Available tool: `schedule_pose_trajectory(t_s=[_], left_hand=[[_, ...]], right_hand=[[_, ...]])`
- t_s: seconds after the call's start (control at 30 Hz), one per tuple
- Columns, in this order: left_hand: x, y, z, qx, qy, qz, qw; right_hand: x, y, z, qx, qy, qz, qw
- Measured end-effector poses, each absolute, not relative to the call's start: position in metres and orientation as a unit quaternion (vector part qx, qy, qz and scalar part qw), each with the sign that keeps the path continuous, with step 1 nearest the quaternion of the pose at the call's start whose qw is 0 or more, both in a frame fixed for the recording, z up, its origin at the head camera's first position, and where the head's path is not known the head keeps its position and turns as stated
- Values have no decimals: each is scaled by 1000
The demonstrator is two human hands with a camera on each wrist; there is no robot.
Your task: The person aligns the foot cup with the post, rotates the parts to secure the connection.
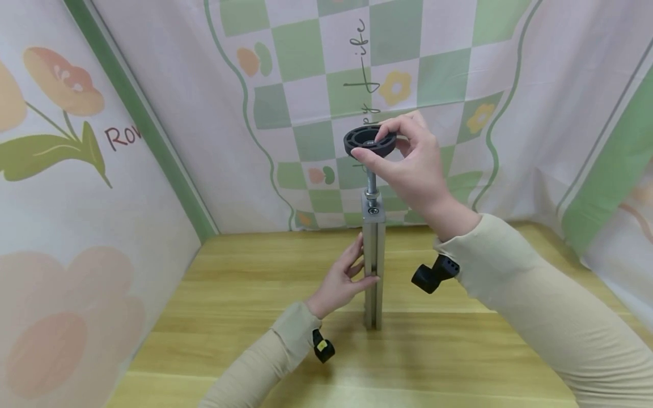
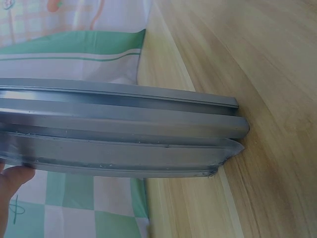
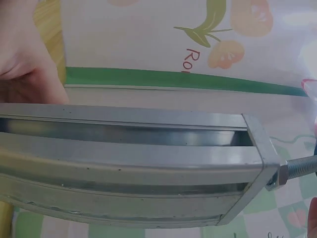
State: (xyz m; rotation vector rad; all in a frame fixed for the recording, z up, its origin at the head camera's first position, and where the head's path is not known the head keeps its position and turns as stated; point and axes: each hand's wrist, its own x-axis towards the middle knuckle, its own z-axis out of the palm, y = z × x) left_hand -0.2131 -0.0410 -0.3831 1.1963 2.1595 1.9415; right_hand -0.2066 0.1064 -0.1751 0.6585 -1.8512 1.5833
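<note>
A grey aluminium profile (image 1: 374,243) with lengthwise slots stands upright on the wooden table. My left hand (image 1: 339,283) grips it at mid-height, fingers behind and thumb across the front. Its lower end (image 2: 218,129) meets the tabletop in the left wrist view. On the top is an end plate (image 3: 250,168), with a nut (image 3: 282,174) and a threaded rod (image 1: 371,181) rising from it. The rod carries a round black levelling foot (image 1: 354,139). My right hand (image 1: 415,164) pinches the foot's rim, thumb in front and a finger reaching over into the cup.
The wooden table (image 1: 245,283) runs back to a hanging cloth (image 1: 301,141) with green and white checks. Another printed cloth (image 1: 127,187) hangs at the left. Small black cameras sit at both wrists.
</note>
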Motion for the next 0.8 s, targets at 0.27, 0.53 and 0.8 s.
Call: schedule_pose_trajectory(t_s=[0.27, 0.53, 0.8], left_hand=[[-212, -41, -381, 384, 689, 615, -5], [-212, -41, -382, 385, 686, 617, -5], [-211, -40, -382, 381, 689, 617, -6]], right_hand=[[-202, 101, -175, 232, -719, 546, 363], [-203, 99, -177, 233, -716, 510, 415], [-203, 104, -180, 239, -719, 525, 388]])
